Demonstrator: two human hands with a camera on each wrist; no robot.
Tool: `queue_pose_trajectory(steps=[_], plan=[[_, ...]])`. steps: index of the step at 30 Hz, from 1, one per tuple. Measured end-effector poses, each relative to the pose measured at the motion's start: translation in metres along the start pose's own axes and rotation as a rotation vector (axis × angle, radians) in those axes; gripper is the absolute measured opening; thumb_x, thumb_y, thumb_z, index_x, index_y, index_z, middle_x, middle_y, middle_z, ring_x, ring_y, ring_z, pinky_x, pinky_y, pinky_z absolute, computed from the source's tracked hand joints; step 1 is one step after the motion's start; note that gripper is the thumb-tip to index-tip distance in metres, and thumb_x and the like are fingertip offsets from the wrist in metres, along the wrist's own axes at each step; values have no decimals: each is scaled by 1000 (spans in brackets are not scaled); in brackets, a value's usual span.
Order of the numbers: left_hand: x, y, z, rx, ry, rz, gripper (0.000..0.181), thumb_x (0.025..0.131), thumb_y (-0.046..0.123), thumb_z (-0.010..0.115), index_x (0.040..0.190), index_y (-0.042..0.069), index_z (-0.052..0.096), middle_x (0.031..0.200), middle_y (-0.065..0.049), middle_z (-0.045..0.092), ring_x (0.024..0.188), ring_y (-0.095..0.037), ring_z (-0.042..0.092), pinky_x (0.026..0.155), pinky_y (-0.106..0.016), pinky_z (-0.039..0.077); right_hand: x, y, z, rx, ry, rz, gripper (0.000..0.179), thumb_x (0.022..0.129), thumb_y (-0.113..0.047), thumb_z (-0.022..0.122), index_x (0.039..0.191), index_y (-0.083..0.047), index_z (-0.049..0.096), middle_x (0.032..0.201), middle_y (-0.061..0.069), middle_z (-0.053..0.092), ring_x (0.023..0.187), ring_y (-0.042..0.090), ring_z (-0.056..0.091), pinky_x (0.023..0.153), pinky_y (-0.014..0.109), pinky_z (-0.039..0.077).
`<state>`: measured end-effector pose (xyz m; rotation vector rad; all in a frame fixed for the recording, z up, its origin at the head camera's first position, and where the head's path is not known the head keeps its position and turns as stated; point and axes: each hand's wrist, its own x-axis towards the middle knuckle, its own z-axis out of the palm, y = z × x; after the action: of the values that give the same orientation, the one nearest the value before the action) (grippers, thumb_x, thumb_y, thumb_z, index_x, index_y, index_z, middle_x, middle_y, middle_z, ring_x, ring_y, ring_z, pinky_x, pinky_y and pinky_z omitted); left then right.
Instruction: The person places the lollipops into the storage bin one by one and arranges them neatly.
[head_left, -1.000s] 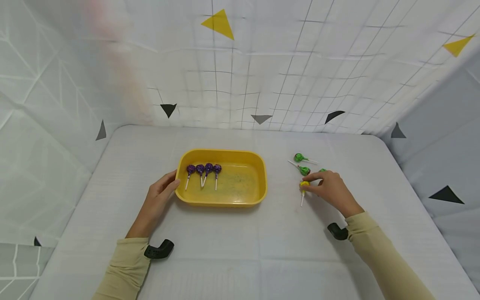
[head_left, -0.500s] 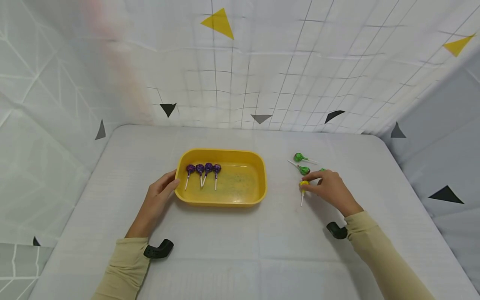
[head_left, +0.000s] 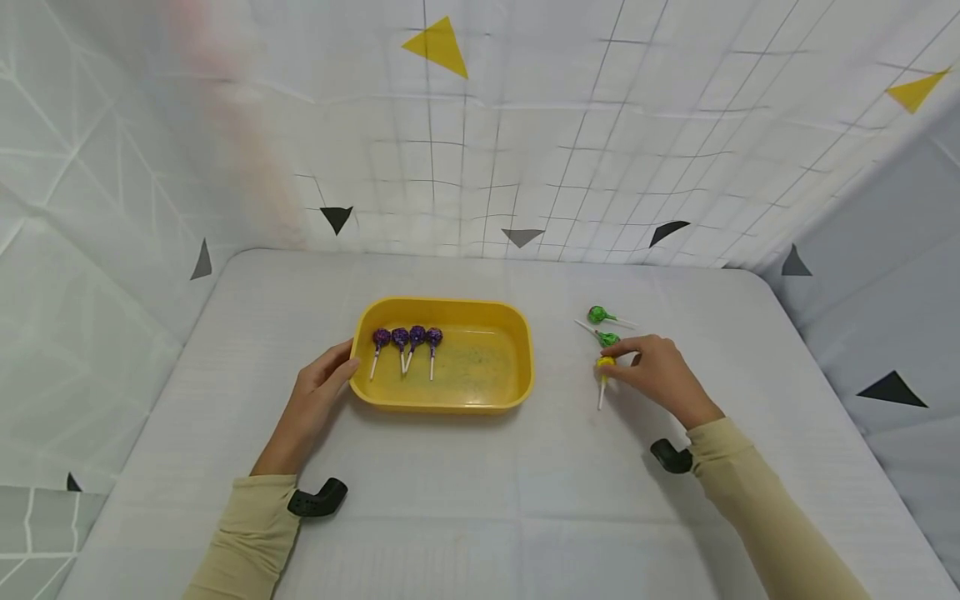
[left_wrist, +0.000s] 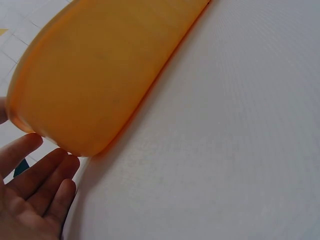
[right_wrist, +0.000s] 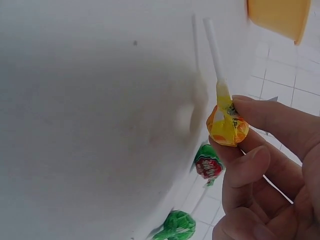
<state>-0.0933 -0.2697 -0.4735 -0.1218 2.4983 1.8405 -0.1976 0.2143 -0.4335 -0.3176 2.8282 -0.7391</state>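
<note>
My right hand (head_left: 660, 371) pinches a yellow-wrapped lollipop (right_wrist: 226, 129) by its wrapped head between thumb and fingers. Its white stick points toward me in the head view, and a shadow of it falls on the table in the right wrist view. At the far end of the table's middle sits a yellow tray (head_left: 480, 398). The left hand (head_left: 318, 387) holds its left end, thumb at the rim and fingertips against the end wall (left_wrist: 75, 115). Inside, several purple lollipops (head_left: 417, 335) lie in a row on the left side, sticks toward me.
Just beyond the right hand lies a green lollipop (head_left: 607, 339), with another green lollipop (head_left: 597, 314) behind it. A white cloth covers the table (head_left: 450, 517), and white patterned sheeting (head_left: 480, 158) hangs along the back and sides.
The right hand has shifted slightly left and away from me, carrying the yellow lollipop. A green lollipop partly visible behind that hand is now hidden. Left hand and tray stay put.
</note>
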Motion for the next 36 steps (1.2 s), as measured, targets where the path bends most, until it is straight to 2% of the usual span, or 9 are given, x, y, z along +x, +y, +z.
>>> queue_pose_trajectory(steps=[3, 5, 11, 16, 18, 24, 27, 31, 36], plan=[[0, -1, 0, 0, 0, 4, 57, 109, 44, 50, 156, 13, 45, 160, -8, 48, 150, -23, 42, 122, -29, 39, 1, -3, -1, 4, 3, -19, 28, 87, -28, 83, 112, -15, 81, 107, 11, 76, 63, 16, 54, 50, 27, 40], [0, -1, 0, -1, 0, 3, 57, 108, 44, 51, 157, 14, 45, 160, -8, 48, 150, -23, 42, 122, -26, 39, 2, -5, -2, 0, 6, -28, 26, 87, -26, 83, 111, -15, 81, 107, 11, 77, 64, 16, 55, 51, 27, 41], [0, 0, -1, -5, -6, -3, 57, 108, 44, 51, 157, 15, 45, 161, -6, 47, 151, -22, 41, 124, -36, 37, 5, -11, -4, 10, 1, -52, 27, 88, -24, 83, 112, -12, 81, 110, 14, 77, 67, 17, 58, 53, 27, 44], [1, -1, -1, -6, -6, 8, 57, 109, 44, 50, 157, 14, 45, 161, -7, 47, 151, -22, 41, 117, -16, 39, 8, -17, -6, 3, 3, -62, 26, 88, -24, 83, 111, -12, 81, 107, 13, 76, 71, 18, 59, 55, 27, 46], [1, -1, -1, -6, -6, 8, 57, 109, 44, 50, 157, 14, 45, 161, -7, 47, 151, -22, 41, 115, -13, 38, 10, -20, -6, -3, 3, -64, 26, 88, -24, 83, 111, -12, 81, 107, 13, 77, 73, 19, 59, 56, 28, 47], [0, -1, -1, -1, -6, -1, 59, 108, 46, 50, 157, 14, 44, 161, -6, 46, 151, -23, 40, 122, -28, 38, 13, -27, -8, -2, 4, -69, 27, 89, -26, 82, 112, -12, 81, 110, 13, 76, 80, 23, 60, 60, 28, 49], [1, -1, -1, 1, -5, -1, 58, 108, 45, 50, 157, 14, 44, 161, -6, 46, 151, -22, 40, 122, -28, 38, 14, -31, -10, 2, 7, -79, 26, 89, -27, 81, 112, -14, 81, 112, 14, 76, 82, 23, 61, 62, 29, 51], [1, -2, -2, 1, -3, -7, 59, 108, 46, 50, 157, 14, 44, 161, -5, 46, 151, -22, 41, 123, -32, 38, 14, -37, -12, 14, 8, -95, 27, 90, -26, 81, 113, -13, 80, 109, 14, 75, 78, 22, 61, 61, 30, 50], [1, -4, -2, 2, 7, -6, 61, 108, 48, 50, 157, 14, 44, 160, -5, 48, 150, -22, 42, 124, -44, 37, 16, -44, -14, 16, 13, -104, 29, 90, -26, 81, 115, -12, 80, 113, 15, 76, 76, 21, 61, 60, 30, 49]])
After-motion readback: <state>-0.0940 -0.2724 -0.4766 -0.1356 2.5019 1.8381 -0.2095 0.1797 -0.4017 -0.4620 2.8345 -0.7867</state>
